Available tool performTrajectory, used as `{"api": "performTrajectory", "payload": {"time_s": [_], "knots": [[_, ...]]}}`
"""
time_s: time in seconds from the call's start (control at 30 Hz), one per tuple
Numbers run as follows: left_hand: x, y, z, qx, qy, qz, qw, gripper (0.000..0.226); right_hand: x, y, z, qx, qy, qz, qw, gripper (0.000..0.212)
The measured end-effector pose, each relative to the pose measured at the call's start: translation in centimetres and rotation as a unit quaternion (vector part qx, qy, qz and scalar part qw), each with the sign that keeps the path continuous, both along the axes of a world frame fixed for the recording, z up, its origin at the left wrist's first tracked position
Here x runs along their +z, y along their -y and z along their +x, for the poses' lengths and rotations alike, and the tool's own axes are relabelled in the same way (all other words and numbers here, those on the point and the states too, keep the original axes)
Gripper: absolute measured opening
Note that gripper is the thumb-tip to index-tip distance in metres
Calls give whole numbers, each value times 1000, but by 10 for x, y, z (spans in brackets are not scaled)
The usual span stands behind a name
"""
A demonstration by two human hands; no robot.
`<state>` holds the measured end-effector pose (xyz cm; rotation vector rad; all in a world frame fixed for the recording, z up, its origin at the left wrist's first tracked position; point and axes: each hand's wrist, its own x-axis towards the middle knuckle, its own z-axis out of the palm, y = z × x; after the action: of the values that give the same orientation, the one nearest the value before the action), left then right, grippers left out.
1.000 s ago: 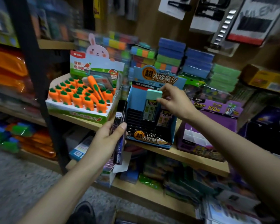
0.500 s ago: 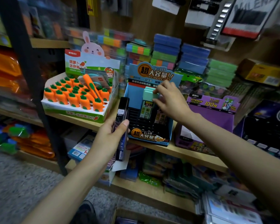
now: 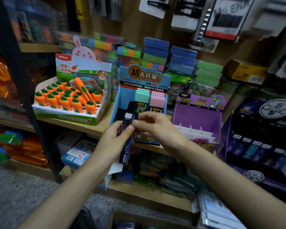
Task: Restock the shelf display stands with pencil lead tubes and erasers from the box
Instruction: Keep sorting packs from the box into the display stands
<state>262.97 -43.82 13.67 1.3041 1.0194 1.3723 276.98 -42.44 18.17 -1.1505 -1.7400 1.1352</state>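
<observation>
Above the box [image 3: 155, 216] rim, the left hand [image 3: 112, 142] grips a bundle of dark lead tubes [image 3: 128, 119] upright; the right hand [image 3: 155, 126] pinches the front one. Behind them, the blue display stand [image 3: 122, 100] holds mint and pink tubes [image 3: 142, 95] at its back.

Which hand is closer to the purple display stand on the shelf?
Right. The right hand is just left of the purple display stand; the left hand, gripping the dark lead tubes, is farther left.
</observation>
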Motion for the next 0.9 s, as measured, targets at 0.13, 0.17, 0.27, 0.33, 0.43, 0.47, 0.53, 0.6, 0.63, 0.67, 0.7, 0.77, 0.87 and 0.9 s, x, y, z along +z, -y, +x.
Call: {"api": "performTrajectory", "payload": {"time_s": [0.13,0.17,0.27,0.33,0.43,0.47,0.53,0.6,0.63,0.67,0.7,0.77,0.87,0.9], "knots": [[2,4,8,-27,13,-21,999,13,-5,10,11,-38,-117,-56,991,12],[2,5,11,-30,9,-22,999,14,-5,11,16,-52,-130,-68,988,10],[4,5,21,-14,9,-17,1000,9,-7,14,33,-105,-130,-51,985,12],[6,5,27,-11,15,-19,1000,9,-7,17,47,-137,-109,-26,984,11],[7,7,37,-14,-3,-24,1000,8,-6,24,69,-166,-74,22,983,16],[7,7,41,-16,-8,-30,999,8,-4,25,78,-183,-61,45,980,16],[8,8,50,-20,-8,-47,999,9,6,25,96,-231,-52,92,967,11],[9,7,56,-22,-7,-51,998,8,19,18,113,-273,-42,148,950,15],[10,6,59,-20,-6,-51,998,11,25,14,119,-291,-35,170,941,18],[10,5,62,-18,-3,-54,998,15,31,8,124,-306,-30,185,933,18],[11,5,64,-18,1,-59,998,18,35,3,128,-316,-25,195,928,15],[11,4,67,-25,9,-68,997,20,38,-8,129,-320,-11,203,925,7],[10,3,73,-27,10,-72,997,20,38,-15,123,-315,7,218,924,5],[10,2,76,-28,11,-73,997,20,39,-14,122,-310,14,229,923,6]]}}
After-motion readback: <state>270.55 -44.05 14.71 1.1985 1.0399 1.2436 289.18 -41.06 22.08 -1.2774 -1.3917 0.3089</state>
